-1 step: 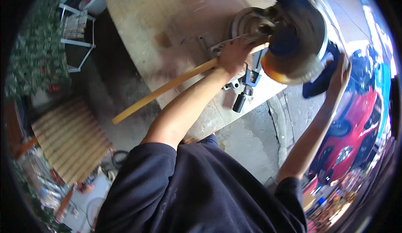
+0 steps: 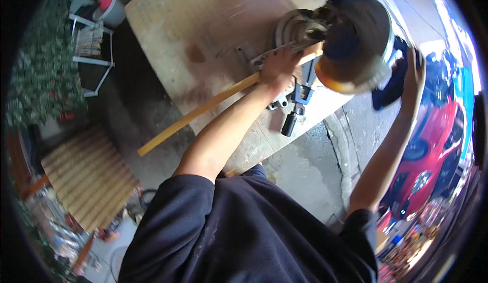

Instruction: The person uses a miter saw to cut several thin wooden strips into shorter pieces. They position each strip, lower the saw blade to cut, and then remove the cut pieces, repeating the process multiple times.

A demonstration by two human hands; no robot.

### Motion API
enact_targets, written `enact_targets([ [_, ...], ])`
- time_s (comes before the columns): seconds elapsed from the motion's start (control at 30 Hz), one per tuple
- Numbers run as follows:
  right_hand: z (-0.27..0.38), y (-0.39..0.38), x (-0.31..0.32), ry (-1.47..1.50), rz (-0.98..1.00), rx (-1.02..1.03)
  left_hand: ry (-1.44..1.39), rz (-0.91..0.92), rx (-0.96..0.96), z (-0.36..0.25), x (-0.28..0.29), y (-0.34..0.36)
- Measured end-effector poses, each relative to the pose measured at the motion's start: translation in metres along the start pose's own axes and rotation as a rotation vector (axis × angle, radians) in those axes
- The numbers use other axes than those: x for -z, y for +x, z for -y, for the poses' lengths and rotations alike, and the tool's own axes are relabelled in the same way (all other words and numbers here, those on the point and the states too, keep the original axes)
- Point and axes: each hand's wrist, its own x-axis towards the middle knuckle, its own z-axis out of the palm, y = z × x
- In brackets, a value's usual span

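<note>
A miter saw [image 2: 358, 44] with a rounded blade guard and a blue body stands on a wooden worktable. My left hand [image 2: 278, 69] presses a long, narrow wooden strip [image 2: 203, 107] against the saw's fence. One end of the strip lies beside the blade guard; the other juts past the table edge toward the lower left. My right hand [image 2: 414, 74] is wrapped around the saw's dark blue handle [image 2: 390, 87], at the right of the guard. A black-handled clamp [image 2: 290, 124] sits on the saw's near side. The blade's contact with the wood is hidden.
The worktable [image 2: 168, 28] has a corner near my body. At the left are a white-framed rack [image 2: 94, 59], a bucket with a red top [image 2: 109, 11], and a corrugated panel [image 2: 89, 179]. A red car [image 2: 424, 156] stands at the right. A pale strip crosses the floor [image 2: 315, 166].
The view has shifted slightly. My right hand and the saw handle appear a little higher in the picture, and more of the strip's end shows beside the guard. My left hand keeps its hold.
</note>
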Motion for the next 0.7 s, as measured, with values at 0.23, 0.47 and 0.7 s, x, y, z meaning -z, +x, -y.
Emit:
enact_targets([
  [0.23, 0.019, 0.185, 0.028, -0.106, 0.381, 0.004, 0.029, 0.110, 0.021, -0.002, 0.002, 0.015],
  [0.47, 0.020, 0.116, 0.017, -0.216, 0.024, 0.384, 0.076, 0.142, 0.117, -0.002, 0.010, 0.012],
  [0.7, -0.093, -0.174, -0.053, -0.040, 0.023, -0.061, 0.121, 0.077, 0.050, -0.009, -0.001, 0.010],
])
